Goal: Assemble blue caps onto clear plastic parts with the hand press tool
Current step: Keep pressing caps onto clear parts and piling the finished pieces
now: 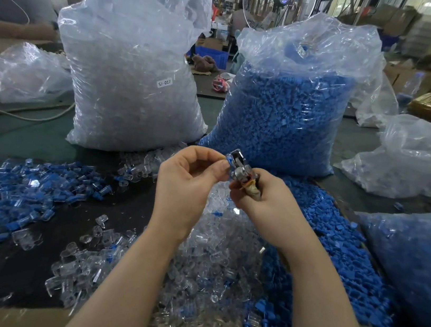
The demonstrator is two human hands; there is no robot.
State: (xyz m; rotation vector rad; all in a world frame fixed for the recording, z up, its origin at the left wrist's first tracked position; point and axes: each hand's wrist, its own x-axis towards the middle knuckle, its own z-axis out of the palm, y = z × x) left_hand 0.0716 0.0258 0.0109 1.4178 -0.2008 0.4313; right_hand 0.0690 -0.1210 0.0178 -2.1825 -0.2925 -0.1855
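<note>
My right hand grips a small metal hand press tool, its jaw pointing up and left. My left hand pinches a clear plastic part with a blue cap at the tool's jaw, thumb and forefinger closed on it. Below my hands lies a heap of loose clear plastic parts. Loose blue caps are spread to the right. A pile of parts with blue caps fitted covers the table to the left.
Two tall plastic bags stand behind my hands: clear parts on the left, blue caps on the right. Another bag of blue pieces lies at the right. Crumpled empty bags sit at both sides. A person's arm shows far left.
</note>
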